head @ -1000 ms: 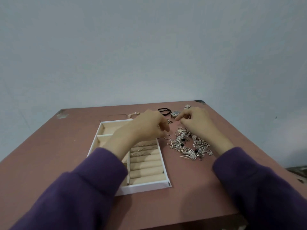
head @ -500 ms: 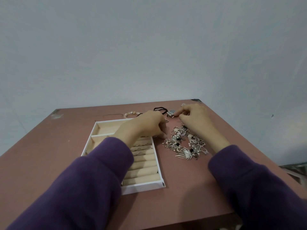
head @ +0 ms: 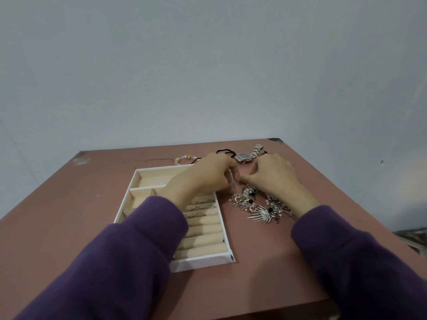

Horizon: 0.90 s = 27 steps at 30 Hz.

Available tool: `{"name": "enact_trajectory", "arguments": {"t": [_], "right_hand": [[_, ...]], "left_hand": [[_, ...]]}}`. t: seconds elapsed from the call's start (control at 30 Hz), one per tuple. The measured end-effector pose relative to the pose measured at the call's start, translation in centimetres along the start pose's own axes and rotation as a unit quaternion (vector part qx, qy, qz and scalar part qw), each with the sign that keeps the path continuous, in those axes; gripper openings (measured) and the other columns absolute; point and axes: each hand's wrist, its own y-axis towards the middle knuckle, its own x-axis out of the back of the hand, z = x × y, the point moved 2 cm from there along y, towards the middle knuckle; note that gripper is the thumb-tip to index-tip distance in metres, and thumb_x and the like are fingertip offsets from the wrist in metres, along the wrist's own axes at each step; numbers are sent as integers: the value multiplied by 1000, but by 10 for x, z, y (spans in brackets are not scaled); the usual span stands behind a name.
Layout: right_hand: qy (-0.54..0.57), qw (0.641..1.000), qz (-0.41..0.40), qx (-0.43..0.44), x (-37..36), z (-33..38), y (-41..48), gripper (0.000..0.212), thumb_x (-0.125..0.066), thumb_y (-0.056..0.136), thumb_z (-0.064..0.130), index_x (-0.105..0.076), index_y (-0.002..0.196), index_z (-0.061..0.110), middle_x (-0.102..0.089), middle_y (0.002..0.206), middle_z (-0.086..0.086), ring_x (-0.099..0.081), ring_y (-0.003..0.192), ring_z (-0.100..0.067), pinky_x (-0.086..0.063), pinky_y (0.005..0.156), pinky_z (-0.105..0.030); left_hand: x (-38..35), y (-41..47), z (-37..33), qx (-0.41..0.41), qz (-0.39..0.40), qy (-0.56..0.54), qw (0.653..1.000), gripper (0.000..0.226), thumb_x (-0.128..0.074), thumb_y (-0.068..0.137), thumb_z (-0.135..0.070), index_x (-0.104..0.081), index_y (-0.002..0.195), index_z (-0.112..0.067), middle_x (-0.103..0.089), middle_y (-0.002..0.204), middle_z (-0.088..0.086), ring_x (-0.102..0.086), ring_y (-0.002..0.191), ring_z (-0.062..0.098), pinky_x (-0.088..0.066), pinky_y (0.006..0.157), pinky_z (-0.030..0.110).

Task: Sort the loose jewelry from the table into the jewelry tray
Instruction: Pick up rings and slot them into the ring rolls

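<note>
From the head camera, the jewelry tray [head: 201, 262] lay on the table [head: 69, 204], with thin rings [head: 203, 207] in its roll slots. The loose jewelry pile [head: 258, 205] sat just right of the tray. The left hand [head: 208, 175] and right hand [head: 275, 175] were curled beside the tray's right edge, but whether either pinched anything could not be told. A watch [head: 245, 156] lay beyond the tray.

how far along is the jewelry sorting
Early. Done: a few thin pieces lie across the far ring rolls of the tray. In hand: the left hand pinches what looks like a small ring beside the tray's right wall, with the right hand close by; its grip is hidden. Left: the silver brooch pile, watch, bead bracelet and black cord lie on the table.
</note>
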Motion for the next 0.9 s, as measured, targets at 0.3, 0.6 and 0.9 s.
{"name": "enact_trajectory", "arguments": {"t": [0.3,0.6,0.9], "right_hand": [[69,996,44,-33,-3,-1,4,33,-73,72,42,-68,85,12,-67,87,-6,-61,95,-27,-48,87,-42],[85,995,41,-17,2,1,0,24,-73,74,41,-62,61,24,-67,86,1,-59,99,-23,-42,94,-45],[65,995,65,-36,2,-2,1,37,-77,68,46,-64,78,13,-63,81,-3,-61,96,-26,-46,91,-44]], "left_hand": [[1,-2,0,-12,-26,22,999,21,-74,70,-5,-67,88,-16,-55,63,-14,-50,58,0,-42,59,23],[9,-7,-1,-10,-51,-14,999,21,-76,72,-10,-67,90,-15,-53,63,-13,-50,54,1,-38,42,8],[10,-6,3,-15,-59,-1,998,22,-77,70,-13,-67,89,-18,-54,64,-13,-48,58,-1,-39,58,20]]}}
